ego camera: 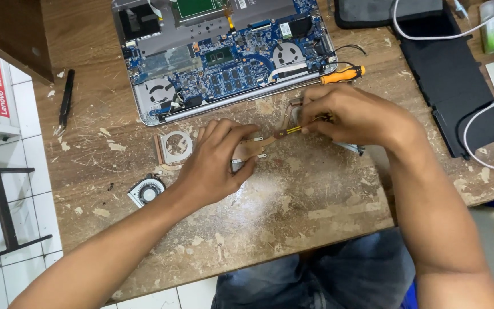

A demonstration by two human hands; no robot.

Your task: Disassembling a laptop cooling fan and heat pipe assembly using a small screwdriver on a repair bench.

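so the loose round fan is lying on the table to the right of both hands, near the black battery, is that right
Not quite. The head view shows the loose round fan lying on the table to the left of both hands, beside the left hand wrist, far from the black battery. The right hand is on the other side.

laptop (pixel 224 54) 1 | screwdrivers (pixel 343 74) 2 | loose fan (pixel 146 190) 1 | tweezers (pixel 66 100) 1
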